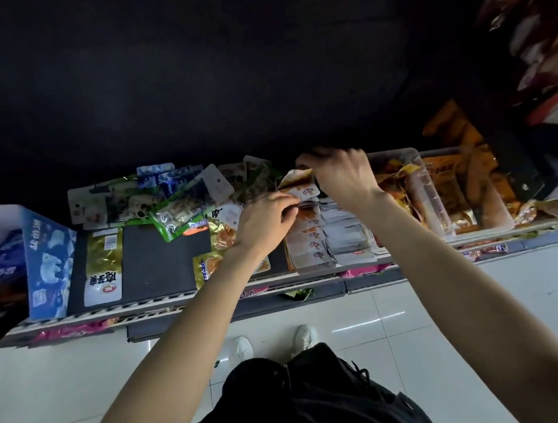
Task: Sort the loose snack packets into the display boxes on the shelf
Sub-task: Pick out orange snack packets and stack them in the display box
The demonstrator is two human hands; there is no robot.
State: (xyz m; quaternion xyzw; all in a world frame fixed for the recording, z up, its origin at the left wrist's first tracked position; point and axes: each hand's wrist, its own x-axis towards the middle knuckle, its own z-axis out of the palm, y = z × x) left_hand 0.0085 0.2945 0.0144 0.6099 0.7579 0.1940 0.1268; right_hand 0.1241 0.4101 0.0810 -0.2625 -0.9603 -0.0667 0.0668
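Shelf seen from above, left to right: a blue box (50,263), then loose packets (166,202) not yet sorted — lying flat or heaped on the dark shelf (158,255) — then rows of white-and-orange packets (311,239) already filed upright, then clear display boxes (420,193) holding orange packs. Judged partway done. The left hand (265,221) pinches one small packet (305,193) at the row's far end; the right hand (339,174), fingers curled, grips an orange-edged packet (296,176) just beyond.

One head-worn wide-angle view looks steeply down, close over the shelf (176,299) and floor (453,313)
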